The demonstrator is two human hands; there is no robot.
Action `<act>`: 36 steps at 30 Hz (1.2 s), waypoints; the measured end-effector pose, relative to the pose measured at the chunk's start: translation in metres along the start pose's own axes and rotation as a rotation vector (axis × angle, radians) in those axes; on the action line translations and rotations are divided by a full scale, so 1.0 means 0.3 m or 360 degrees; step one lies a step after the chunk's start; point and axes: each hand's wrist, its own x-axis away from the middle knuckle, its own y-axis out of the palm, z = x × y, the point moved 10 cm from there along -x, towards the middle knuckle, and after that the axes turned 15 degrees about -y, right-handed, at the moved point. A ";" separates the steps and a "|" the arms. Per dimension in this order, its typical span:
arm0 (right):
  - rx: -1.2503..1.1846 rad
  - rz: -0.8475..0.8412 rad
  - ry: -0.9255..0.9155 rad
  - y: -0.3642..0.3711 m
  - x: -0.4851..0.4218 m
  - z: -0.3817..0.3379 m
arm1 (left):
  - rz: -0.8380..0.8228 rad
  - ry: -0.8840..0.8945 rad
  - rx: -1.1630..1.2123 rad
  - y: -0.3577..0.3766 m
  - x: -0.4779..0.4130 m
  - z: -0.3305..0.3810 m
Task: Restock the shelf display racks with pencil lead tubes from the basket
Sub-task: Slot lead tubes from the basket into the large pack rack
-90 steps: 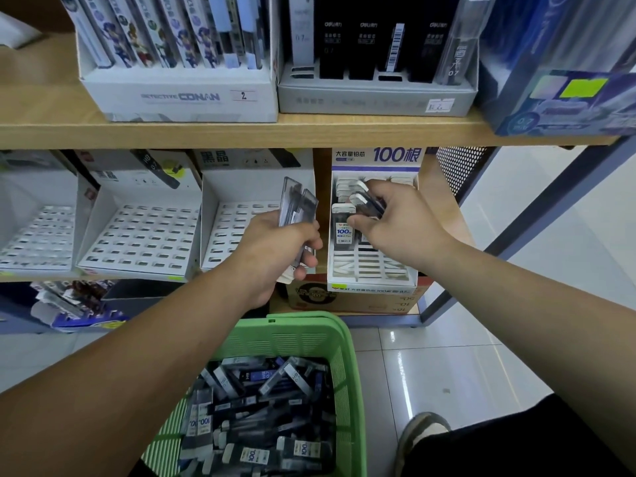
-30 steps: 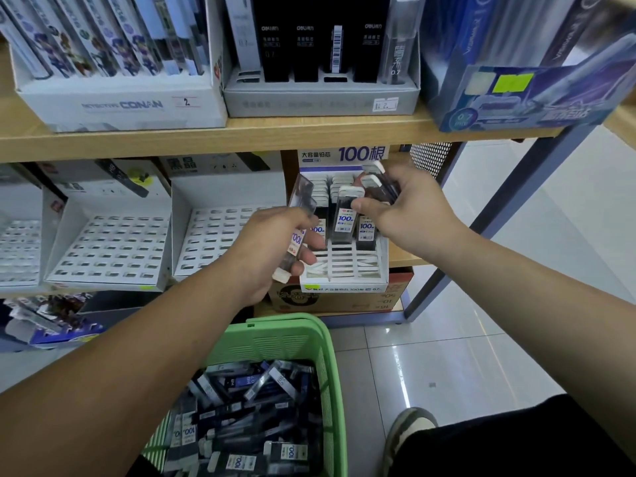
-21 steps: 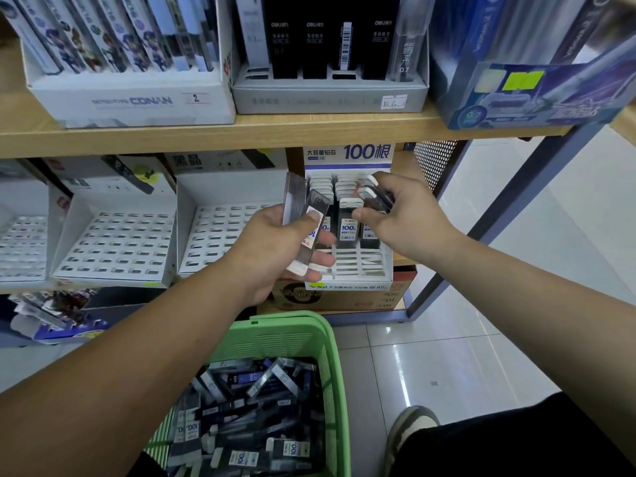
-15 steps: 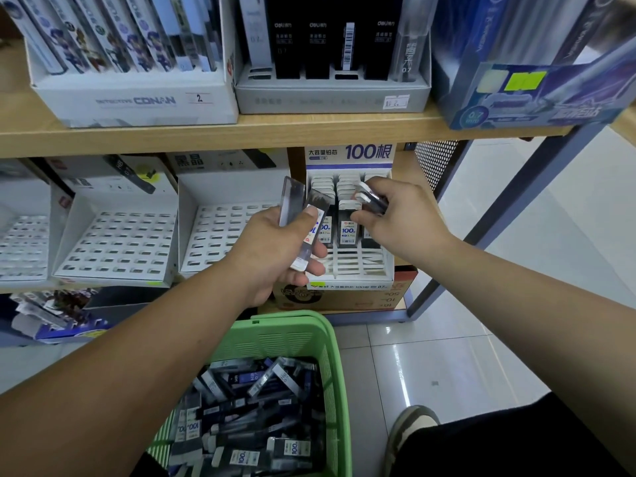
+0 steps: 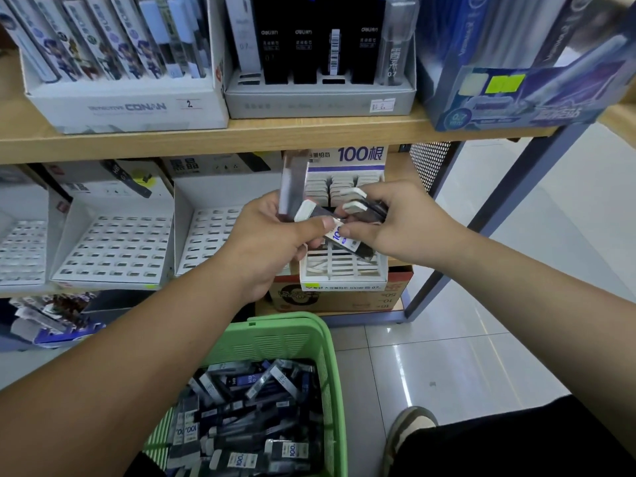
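Observation:
My left hand (image 5: 265,242) grips a few pencil lead tubes (image 5: 292,187), one standing upright above the fist. My right hand (image 5: 399,225) holds two white-capped tubes (image 5: 361,210) and pinches the labelled end of another tube (image 5: 347,241) that my left thumb also holds. Both hands meet in front of the white "100" display rack (image 5: 344,273) on the lower shelf; its back rows hold tubes, its front slots are bare. The green basket (image 5: 330,390) on the floor below holds several more tubes (image 5: 247,421).
Two white slotted racks (image 5: 113,242) stand without stock left of the "100" rack. The wooden upper shelf (image 5: 241,139) carries a Conan box, a grey tray of black packs and a blue box. A grey shelf post (image 5: 499,208) and my shoe (image 5: 406,432) are at right.
My right hand came away from the rack's rows and met my left hand. Its fingers now pinch one of the tubes that the left hand holds.

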 end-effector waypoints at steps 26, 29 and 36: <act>-0.0112 0.0455 0.0313 -0.105 0.083 0.180 | 0.0193 -0.0088 -0.0543 0.007 -0.022 -0.040; -0.0059 0.0473 0.0290 -0.105 0.081 0.182 | 0.0198 -0.0062 -0.0541 0.010 -0.025 -0.040; -0.0115 0.0447 0.0384 -0.083 0.093 0.222 | 0.0200 -0.0094 -0.0479 -0.008 -0.032 -0.047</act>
